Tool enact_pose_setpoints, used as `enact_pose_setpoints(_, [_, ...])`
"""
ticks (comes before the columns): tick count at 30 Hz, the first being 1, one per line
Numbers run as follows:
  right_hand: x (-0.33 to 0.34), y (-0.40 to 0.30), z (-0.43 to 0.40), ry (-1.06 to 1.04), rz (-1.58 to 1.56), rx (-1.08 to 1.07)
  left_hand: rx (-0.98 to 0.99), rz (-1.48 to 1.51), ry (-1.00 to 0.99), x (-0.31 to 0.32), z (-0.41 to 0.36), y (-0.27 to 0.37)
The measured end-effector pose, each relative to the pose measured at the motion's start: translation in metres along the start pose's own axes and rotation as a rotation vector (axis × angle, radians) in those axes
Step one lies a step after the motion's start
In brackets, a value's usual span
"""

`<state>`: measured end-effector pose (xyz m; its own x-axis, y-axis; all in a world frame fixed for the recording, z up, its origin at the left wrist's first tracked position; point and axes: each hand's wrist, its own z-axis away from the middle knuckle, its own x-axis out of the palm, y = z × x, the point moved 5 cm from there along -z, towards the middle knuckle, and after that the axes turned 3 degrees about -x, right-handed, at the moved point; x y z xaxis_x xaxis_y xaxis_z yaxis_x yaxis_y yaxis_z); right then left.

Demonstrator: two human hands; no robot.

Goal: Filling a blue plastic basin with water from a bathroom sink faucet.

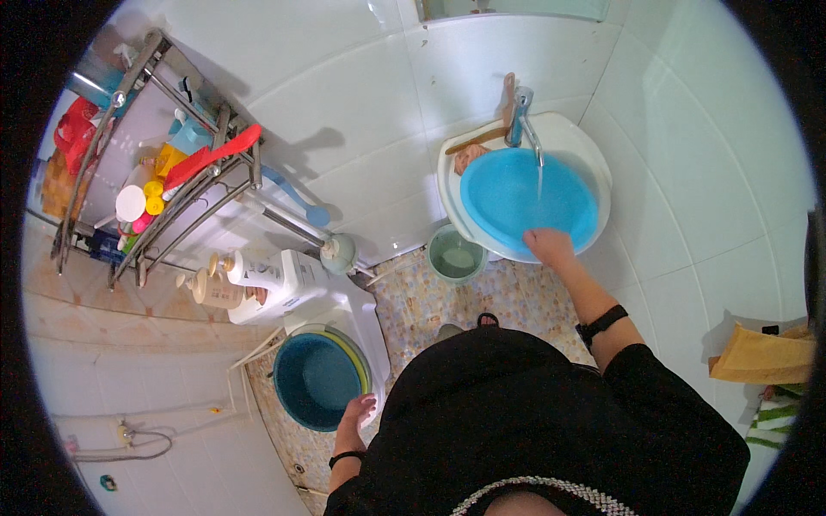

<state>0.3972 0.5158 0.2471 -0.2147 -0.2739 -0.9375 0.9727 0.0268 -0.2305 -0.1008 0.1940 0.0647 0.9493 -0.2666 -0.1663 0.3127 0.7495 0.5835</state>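
A light-blue plastic basin (497,193) sits in the white washbasin (597,151) ahead of me to the right. Water runs into it from a chrome faucet (520,119). My right hand (550,246) is on the basin's near rim, with its fingertips over the edge. Down to the left, my left hand (358,411) hangs beside the rim of a dark teal tub (303,387), its fingers loosely bent and nothing visible in them. Whether it touches the tub is hard to tell. The tub is stacked with a yellow-green basin (353,351).
A pale green bucket (457,255) stands on the patterned floor below the sink. At left, a metal rack (222,171) holds a red brush (213,155) and toiletries. Pump bottles (255,269) stand below it. A yellow towel (761,355) hangs at right.
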Motion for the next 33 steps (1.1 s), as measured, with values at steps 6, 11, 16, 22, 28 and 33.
enact_pose_setpoints(6, [-0.011, 0.000, 0.000, 0.057, -0.217, -0.022, -0.194, 0.350, -0.053, -0.007, -0.019, -0.043])
enact_pose_setpoints(11, [-0.007, 0.038, -0.014, 0.159, -0.888, 0.027, -0.226, 0.429, -0.016, 0.000, -0.007, -0.028])
enact_pose_setpoints(16, [-0.014, 0.072, -0.019, 0.440, -0.539, -0.124, -0.235, 0.239, 0.100, 0.006, 0.012, -0.013])
enact_pose_setpoints(22, [-0.048, 0.085, -0.057, 0.362, -0.322, -0.221, -0.232, 0.099, 0.137, 0.006, 0.016, -0.019])
enact_pose_setpoints(28, [-0.141, 0.037, -0.125, 0.275, -0.325, -0.349, -0.214, 0.383, 0.170, 0.010, 0.020, -0.020])
enact_pose_setpoints(33, [-0.179, 0.017, -0.166, 0.456, -0.201, -0.340, -0.187, 0.149, 0.193, 0.020, 0.019, -0.036])
